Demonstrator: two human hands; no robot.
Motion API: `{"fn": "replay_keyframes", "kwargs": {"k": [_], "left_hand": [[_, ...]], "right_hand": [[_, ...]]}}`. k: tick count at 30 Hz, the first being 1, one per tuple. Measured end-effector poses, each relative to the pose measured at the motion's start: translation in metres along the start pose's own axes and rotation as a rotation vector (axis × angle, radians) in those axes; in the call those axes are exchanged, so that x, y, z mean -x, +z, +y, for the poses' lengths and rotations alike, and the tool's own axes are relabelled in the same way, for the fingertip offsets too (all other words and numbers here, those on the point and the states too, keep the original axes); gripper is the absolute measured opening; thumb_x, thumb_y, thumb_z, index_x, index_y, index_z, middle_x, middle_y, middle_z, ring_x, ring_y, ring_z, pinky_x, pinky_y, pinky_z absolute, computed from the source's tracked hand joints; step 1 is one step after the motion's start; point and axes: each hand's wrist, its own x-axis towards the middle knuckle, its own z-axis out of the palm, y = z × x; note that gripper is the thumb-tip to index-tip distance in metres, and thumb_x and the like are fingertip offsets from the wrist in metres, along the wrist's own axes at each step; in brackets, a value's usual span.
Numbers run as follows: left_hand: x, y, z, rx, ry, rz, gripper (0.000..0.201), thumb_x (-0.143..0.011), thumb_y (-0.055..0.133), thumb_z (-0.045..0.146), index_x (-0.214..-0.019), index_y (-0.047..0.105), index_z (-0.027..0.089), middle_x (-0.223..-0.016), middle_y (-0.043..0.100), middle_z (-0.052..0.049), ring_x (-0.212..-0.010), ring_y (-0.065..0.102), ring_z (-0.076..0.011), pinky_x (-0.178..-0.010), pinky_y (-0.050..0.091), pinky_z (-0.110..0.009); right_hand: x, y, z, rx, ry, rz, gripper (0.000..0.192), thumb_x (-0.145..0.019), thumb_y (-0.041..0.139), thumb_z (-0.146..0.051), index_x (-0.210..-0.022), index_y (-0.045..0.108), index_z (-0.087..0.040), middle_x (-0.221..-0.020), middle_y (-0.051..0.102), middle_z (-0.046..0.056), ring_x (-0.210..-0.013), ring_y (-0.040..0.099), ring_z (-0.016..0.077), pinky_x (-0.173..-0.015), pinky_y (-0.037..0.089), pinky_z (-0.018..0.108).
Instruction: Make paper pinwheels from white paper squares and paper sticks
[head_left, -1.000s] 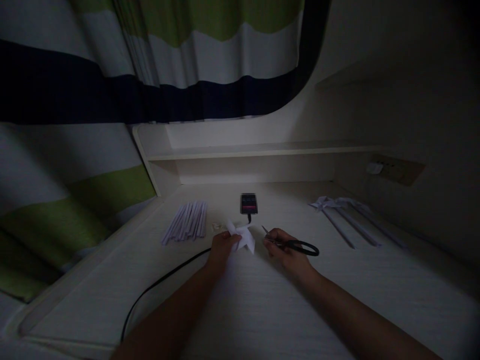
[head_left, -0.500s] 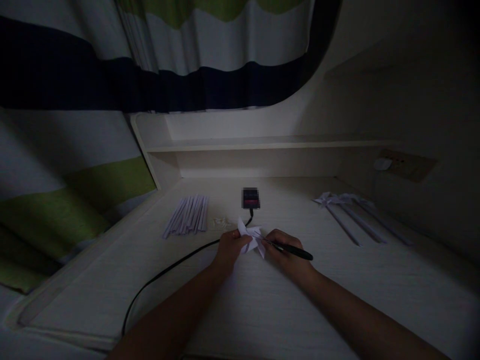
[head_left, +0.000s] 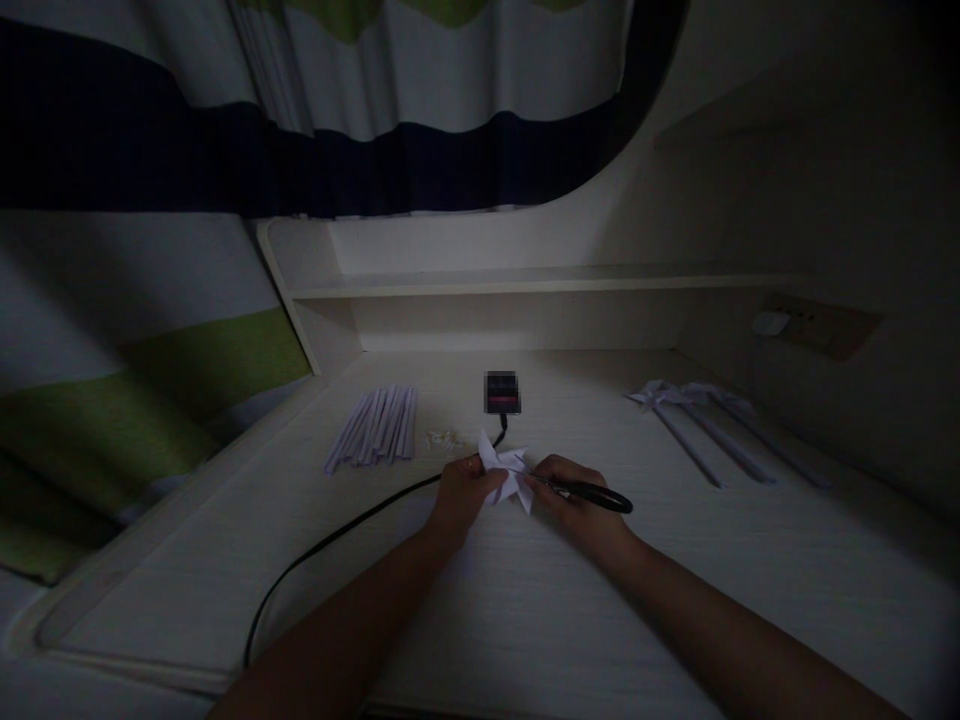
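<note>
My left hand (head_left: pixel 459 493) pinches a white folded paper pinwheel head (head_left: pixel 505 471) just above the pale desk (head_left: pixel 525 600). My right hand (head_left: pixel 571 493) grips black-handled scissors (head_left: pixel 596 494), their tips pointing left and touching the paper's centre. The two hands are close together, with the paper between them. The room is dim, so fine detail of the paper is hard to make out.
A row of white rolled paper sticks (head_left: pixel 377 427) lies to the left rear. Finished paper pinwheels on sticks (head_left: pixel 701 417) lie at the right. A small dark device (head_left: pixel 502 391) with a black cable (head_left: pixel 322 548) sits behind the hands. A striped curtain (head_left: pixel 225 150) hangs at left.
My right hand moved the scissors left until their tips met the paper. My left hand shifted slightly right with the paper. The camera view tilted down a little.
</note>
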Motion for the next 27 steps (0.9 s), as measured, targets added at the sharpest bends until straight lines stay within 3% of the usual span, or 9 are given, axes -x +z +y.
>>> {"fn": "replay_keyframes", "kwargs": {"k": [5, 9, 17, 21, 27], "left_hand": [[-0.001, -0.001, -0.001, -0.040, 0.018, 0.002, 0.017, -0.056, 0.060, 0.025, -0.065, 0.064, 0.011, -0.060, 0.061, -0.001, -0.052, 0.051, -0.0122, -0.051, 0.037, -0.022], [0.000, -0.001, 0.000, -0.161, 0.043, 0.007, 0.015, -0.057, 0.058, 0.024, -0.063, 0.064, 0.012, -0.057, 0.059, 0.000, -0.051, 0.050, -0.0117, -0.049, 0.036, -0.021], [0.003, -0.002, -0.003, -0.402, 0.196, 0.014, 0.014, -0.058, 0.056, 0.027, -0.059, 0.063, 0.015, -0.048, 0.053, 0.002, -0.048, 0.045, -0.0113, -0.044, 0.030, -0.020], [0.006, -0.001, 0.000, -0.513, 0.266, 0.034, 0.015, -0.060, 0.054, 0.027, -0.059, 0.063, 0.015, -0.047, 0.052, 0.002, -0.047, 0.045, -0.0115, -0.046, 0.030, -0.021], [0.015, 0.002, 0.011, -0.711, 0.405, 0.061, 0.016, -0.063, 0.053, 0.028, -0.059, 0.062, 0.016, -0.052, 0.054, 0.000, -0.049, 0.045, -0.0112, -0.050, 0.029, -0.022]], "right_hand": [[0.002, 0.001, 0.002, 0.034, -0.037, -0.011, 0.019, -0.078, 0.047, -0.029, -0.063, 0.052, -0.018, -0.062, 0.050, 0.001, -0.056, 0.048, 0.0112, -0.052, 0.039, 0.024], [0.004, -0.001, 0.002, 0.113, -0.146, -0.058, 0.016, -0.080, 0.044, -0.024, -0.067, 0.052, -0.018, -0.066, 0.050, 0.001, -0.059, 0.049, 0.0107, -0.055, 0.040, 0.023], [0.006, -0.007, -0.001, 0.182, -0.286, -0.139, 0.016, -0.081, 0.039, -0.019, -0.074, 0.053, -0.018, -0.071, 0.051, 0.004, -0.063, 0.050, 0.0110, -0.056, 0.041, 0.022], [0.005, -0.005, -0.001, 0.114, -0.220, -0.094, 0.018, -0.081, 0.042, -0.021, -0.066, 0.052, -0.018, -0.064, 0.049, 0.002, -0.056, 0.047, 0.0102, -0.053, 0.039, 0.022], [0.005, 0.003, 0.000, 0.034, 0.083, 0.010, 0.028, -0.076, 0.049, -0.028, -0.051, 0.042, -0.018, -0.050, 0.040, -0.003, -0.046, 0.041, 0.0093, -0.042, 0.032, 0.021]]}}
